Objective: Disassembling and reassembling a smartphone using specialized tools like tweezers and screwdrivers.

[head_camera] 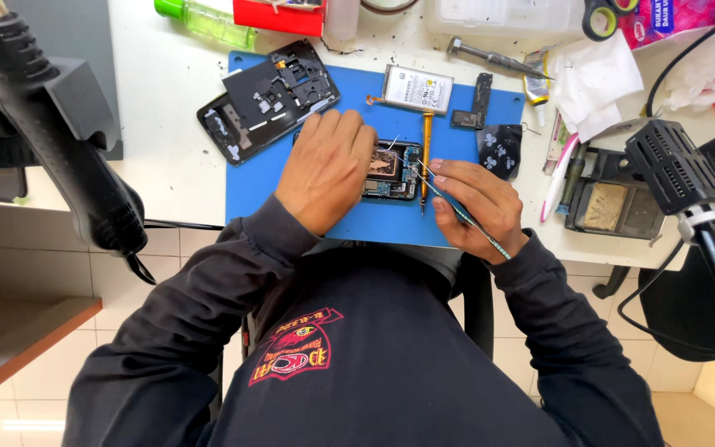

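A blue work mat [316, 207] covers the white bench [167, 124], with 1 opened phone frame [266, 99] at its far left and 1 battery [418, 88] at its far centre. The left hand [327, 168] lies flat, fingers unclenched, pressing the exposed circuit board [391, 172] at mat centre. The right hand [477, 203] pinches thin tweezers [457, 209], tips at the board's right edge.

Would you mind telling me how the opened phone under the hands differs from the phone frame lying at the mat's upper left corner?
The opened phone lies square on the blue mat, pinned by the left hand and probed by the right hand with a thin tool. The phone frame lies tilted, half off the mat, untouched. Both are dark with their insides exposed.
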